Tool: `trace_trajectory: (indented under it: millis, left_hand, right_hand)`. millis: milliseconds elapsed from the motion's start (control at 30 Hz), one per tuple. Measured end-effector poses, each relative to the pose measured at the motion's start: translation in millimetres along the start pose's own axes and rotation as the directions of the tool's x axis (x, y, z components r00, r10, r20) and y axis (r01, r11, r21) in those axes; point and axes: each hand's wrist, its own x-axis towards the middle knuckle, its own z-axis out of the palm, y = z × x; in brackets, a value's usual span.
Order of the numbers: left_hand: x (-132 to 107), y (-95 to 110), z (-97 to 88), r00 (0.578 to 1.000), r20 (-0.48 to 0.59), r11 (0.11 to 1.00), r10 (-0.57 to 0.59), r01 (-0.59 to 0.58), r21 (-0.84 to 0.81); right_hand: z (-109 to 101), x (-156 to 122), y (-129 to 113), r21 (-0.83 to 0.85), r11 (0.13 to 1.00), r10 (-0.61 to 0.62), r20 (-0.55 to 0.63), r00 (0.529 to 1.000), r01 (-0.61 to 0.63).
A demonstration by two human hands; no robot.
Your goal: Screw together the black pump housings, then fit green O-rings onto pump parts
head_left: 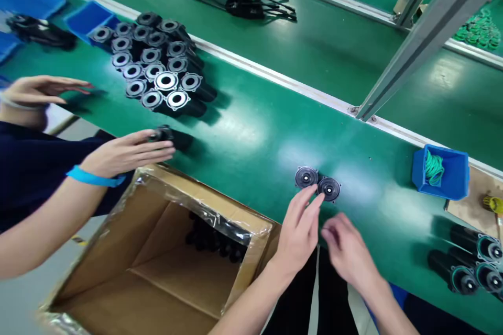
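Two round black discs [306,177] [329,188] lie side by side on the green belt [251,136]. My left hand [301,227] is open, fingers stretched out, and its fingertips reach the near edge of the discs. Just to its right and a little nearer to me, my right hand [346,248] hovers over the belt with fingers loosely bent and apart, and nothing shows in it.
An open cardboard box [165,251] with black parts inside stands at my left. A co-worker's hand [126,153] with a blue wristband touches a black cylinder [173,136]. Several black motor housings [157,65] are stacked beyond. There is a blue bin [442,172] of green rings and black cylinders [467,264] at the right.
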Motion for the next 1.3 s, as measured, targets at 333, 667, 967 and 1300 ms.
trace_trajectory:
  millis: [333, 667, 967, 1300]
  left_hand:
    - [-10.5, 29.0, 48.5, 0.997, 0.073, 0.991, -0.010, 0.020, -0.132]
    - [-19.8, 3.8, 75.9, 0.998, 0.025, 0.886, 0.058, -0.040, -0.462]
    - [-24.7, 0.7, 80.4, 0.994, -0.026, 0.890, 0.102, -0.103, -0.445]
    - [-21.4, -5.1, 79.6, 0.977, -0.078, 0.936, 0.197, -0.211, -0.281]
  right_hand:
    - [-112.2, -17.4, 26.4, 0.450, 0.889, 0.088, 0.018, 0.996, -0.087]
    - [-102.9, -1.0, 12.1, 0.305, 0.941, 0.179, -0.082, 0.980, -0.147]
    - [-83.3, 1.1, 17.7, 0.166, 0.964, 0.242, -0.216, 0.946, -0.208]
    - [-97.2, 0.4, 48.5, -0.121, 0.986, -0.124, -0.099, 0.987, 0.112]
